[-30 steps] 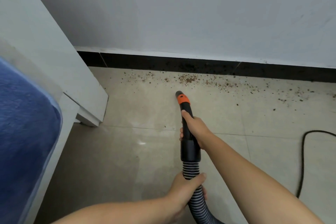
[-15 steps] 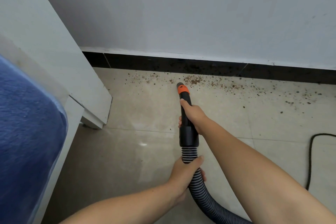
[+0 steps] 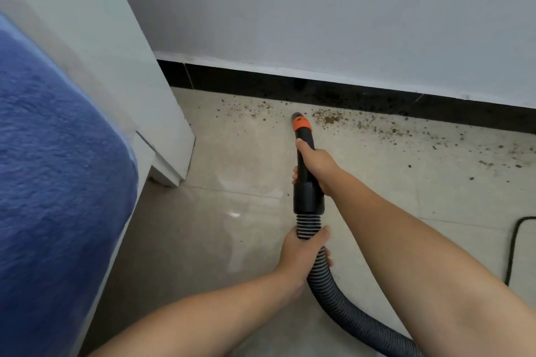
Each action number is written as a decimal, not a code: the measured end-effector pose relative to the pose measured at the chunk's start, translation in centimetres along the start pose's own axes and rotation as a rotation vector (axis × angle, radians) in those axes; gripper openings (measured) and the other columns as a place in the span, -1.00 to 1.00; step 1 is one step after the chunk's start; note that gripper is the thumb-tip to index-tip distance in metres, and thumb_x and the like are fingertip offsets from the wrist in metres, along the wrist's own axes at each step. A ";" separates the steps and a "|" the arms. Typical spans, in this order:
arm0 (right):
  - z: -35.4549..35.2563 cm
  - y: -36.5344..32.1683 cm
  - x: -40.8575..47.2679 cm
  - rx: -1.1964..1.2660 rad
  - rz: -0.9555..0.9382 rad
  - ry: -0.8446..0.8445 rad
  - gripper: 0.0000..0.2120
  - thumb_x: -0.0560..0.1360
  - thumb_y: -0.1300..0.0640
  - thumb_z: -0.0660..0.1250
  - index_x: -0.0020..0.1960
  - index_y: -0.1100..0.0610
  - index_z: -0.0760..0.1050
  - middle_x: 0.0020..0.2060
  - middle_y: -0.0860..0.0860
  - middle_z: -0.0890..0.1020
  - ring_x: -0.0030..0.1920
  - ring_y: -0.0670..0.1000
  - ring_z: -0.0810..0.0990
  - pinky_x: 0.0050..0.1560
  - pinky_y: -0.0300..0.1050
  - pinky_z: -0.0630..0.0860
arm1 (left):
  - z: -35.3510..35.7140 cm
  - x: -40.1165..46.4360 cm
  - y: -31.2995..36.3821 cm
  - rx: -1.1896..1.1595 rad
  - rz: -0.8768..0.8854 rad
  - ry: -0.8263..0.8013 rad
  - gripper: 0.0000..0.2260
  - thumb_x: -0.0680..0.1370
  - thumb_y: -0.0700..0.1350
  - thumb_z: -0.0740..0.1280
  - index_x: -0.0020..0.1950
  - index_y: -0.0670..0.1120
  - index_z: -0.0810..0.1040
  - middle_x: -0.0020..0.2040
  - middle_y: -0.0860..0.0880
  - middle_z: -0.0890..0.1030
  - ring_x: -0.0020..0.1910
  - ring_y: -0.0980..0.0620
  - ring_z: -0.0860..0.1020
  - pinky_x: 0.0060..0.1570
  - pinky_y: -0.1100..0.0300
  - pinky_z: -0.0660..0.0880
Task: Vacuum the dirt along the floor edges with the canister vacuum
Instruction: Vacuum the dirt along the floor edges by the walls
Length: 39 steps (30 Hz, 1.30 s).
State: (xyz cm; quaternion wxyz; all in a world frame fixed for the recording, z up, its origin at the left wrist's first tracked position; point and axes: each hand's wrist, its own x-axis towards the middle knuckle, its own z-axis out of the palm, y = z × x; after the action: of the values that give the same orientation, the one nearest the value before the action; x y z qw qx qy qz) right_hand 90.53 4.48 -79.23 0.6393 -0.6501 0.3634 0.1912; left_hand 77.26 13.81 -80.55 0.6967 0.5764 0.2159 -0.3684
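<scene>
The person is working the edge-cleaning step: the nozzle [image 3: 300, 120], a black tube with an orange collar, is pointing at the strip of floor [image 3: 246, 153] just below the black skirting [image 3: 319, 87]. Its tip is sitting near the skirting, just beside the densest clump of dirt [image 3: 329, 118], which is lying to its right. More crumbs are trailing along the wall to the right and a thinner scatter is lying to the left of the tip, so most of the job looks undone.

The right hand [image 3: 314, 164] is wrapping the black tube behind the orange collar, fingers curled round it and thumb lying along the top. The left hand [image 3: 303, 252] is gripping the ribbed hose [image 3: 327, 284] just behind the tube's cuff, fingers closed round it. The hose is curving away to the lower right; the canister itself is out of view.

The next move probably calls for swinging the tip a little right onto the clump, keeping it low to the floor, then sweeping along the skirting while the left hand is feeding hose. A black cord [image 3: 513, 249] is lying on the floor at the right, well apart from the nozzle. A white cabinet [image 3: 130, 66] and a blue cushion [image 3: 52, 182] are filling the left side.
</scene>
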 end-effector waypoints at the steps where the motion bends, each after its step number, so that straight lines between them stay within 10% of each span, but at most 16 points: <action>1: 0.0 0.0 0.0 -0.003 -0.002 0.001 -0.66 0.58 -0.09 0.27 0.05 0.21 0.38 -0.34 0.14 0.55 -0.43 0.07 0.54 -0.29 -0.04 0.60 | 0.0 0.0 0.0 -0.001 0.001 -0.001 -0.88 0.56 -0.15 0.35 -0.03 -0.17 0.44 -0.40 -0.11 0.55 -0.51 0.03 0.54 -0.44 0.24 0.51; 21: 0.5 -2.9 2.5 0.044 -0.015 0.043 -0.67 0.58 -0.09 0.28 -0.05 0.19 0.35 -0.35 0.15 0.55 -0.41 0.08 0.54 -0.08 0.07 0.60 | -0.2 2.1 3.1 -0.067 0.015 0.041 -0.88 0.54 -0.12 0.38 -0.08 -0.13 0.48 -0.35 -0.09 0.54 -0.49 0.03 0.52 -0.45 0.26 0.51; 39: 1.2 -1.0 -0.6 -0.212 0.021 -0.172 -0.64 0.57 -0.08 0.28 0.06 0.24 0.40 -0.39 0.13 0.55 -0.51 0.05 0.53 -0.39 -0.10 0.56 | 2.0 -1.2 -0.3 -0.174 -0.084 0.060 -0.83 0.54 -0.09 0.36 0.04 -0.16 0.48 -0.35 -0.07 0.55 -0.44 0.03 0.54 -0.36 0.21 0.55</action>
State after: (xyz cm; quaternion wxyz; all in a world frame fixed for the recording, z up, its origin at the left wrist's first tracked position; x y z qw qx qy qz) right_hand 91.05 5.68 -78.23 0.5939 -0.6913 0.2919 0.2902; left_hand 76.02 12.14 -79.37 0.7212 0.5151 0.2919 -0.3595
